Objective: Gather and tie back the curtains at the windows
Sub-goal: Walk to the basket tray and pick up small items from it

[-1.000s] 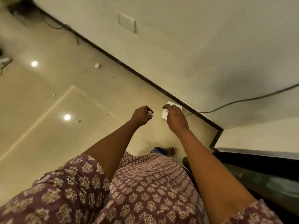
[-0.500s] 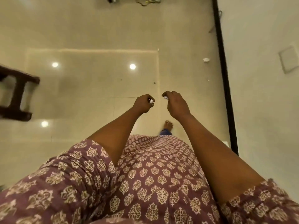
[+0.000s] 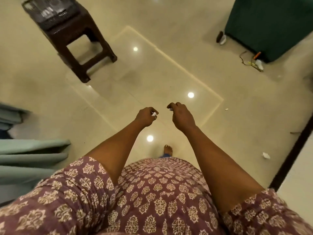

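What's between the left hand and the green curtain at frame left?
In the head view, only bare glossy floor lies between the left hand and the curtain; the stool stands farther off.

Curtain (image 3: 30, 158) cut off left; pinched white bits (image 3: 154, 114) too small.

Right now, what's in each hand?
Left hand: curled, pinching a small white object.
Right hand: curled, pinching a small white bit, unidentifiable.

1. Glossy cream tiled floor (image 3: 169, 73) reflects round ceiling lights.
2. A dark brown stool (image 3: 71, 34) stands upper left.
3. A dark green cabinet (image 3: 271, 26) sits upper right.
4. A black skirting strip (image 3: 293, 153) edges the right wall.
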